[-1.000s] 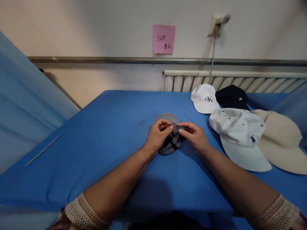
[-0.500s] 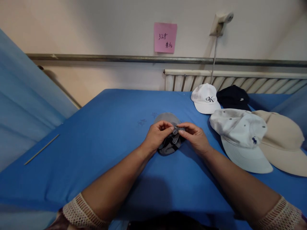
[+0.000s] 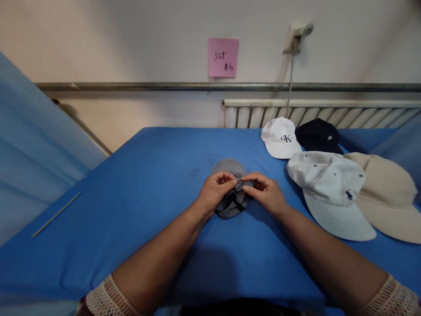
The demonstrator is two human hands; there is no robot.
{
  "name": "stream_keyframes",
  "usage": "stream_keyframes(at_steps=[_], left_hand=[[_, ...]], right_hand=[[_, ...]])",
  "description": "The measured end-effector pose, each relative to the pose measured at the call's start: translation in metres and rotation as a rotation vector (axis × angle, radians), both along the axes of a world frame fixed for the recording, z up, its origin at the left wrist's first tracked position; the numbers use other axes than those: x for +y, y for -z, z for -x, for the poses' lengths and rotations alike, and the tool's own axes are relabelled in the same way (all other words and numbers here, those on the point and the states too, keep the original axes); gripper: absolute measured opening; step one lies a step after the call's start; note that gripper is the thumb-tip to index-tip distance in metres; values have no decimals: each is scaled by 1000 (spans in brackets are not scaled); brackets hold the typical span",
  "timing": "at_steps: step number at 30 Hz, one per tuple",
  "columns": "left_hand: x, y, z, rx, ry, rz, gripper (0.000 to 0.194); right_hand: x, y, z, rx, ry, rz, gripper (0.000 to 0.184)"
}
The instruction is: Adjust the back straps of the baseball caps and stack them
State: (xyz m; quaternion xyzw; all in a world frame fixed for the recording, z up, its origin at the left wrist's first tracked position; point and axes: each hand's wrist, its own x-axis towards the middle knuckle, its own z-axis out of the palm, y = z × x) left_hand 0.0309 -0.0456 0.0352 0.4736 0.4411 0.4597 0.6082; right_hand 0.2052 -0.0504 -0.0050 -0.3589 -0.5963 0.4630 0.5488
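A grey cap (image 3: 230, 210) lies upside down on the blue-covered table (image 3: 141, 184), its dark inner side facing up and its brim pointing away from me. My left hand (image 3: 215, 188) pinches the cap's gathered strap or edge between thumb and fingers. Close beside it, my right hand (image 3: 265, 191) pinches the same part from the other side. The fingertips almost meet over the cap, and they partly hide the small piece between them.
To the right are a white cap (image 3: 279, 134), a black cap (image 3: 317, 135), a pale grey cap (image 3: 329, 175) and a beige cap (image 3: 390, 180). A thin stick (image 3: 55, 215) lies at the left. Behind the table are a radiator (image 3: 263, 114) and a metal rail (image 3: 148, 87).
My hands stay on the grey cap, with the fingertips shifting slightly at the pinched part. The whole view has tilted a little, so the scene sits lower.
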Motion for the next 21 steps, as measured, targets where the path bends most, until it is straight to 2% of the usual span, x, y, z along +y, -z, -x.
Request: stream_keyframes(at_steps=[6,13,18,21], left_hand=[[1,2,1,24,41,43,22],[0,1,2,44,77,19,20],[0,0,3,76,120,8,20],[-1,3,1,34,91,10,24]], right_hand=[[-1,1,0,-46,-4,-34,22],[0,3,-1,-77,-4,-55,22],[0,4,-2,-83,-23,-42,23],[-1,4,-1,-62,-30,2,25]])
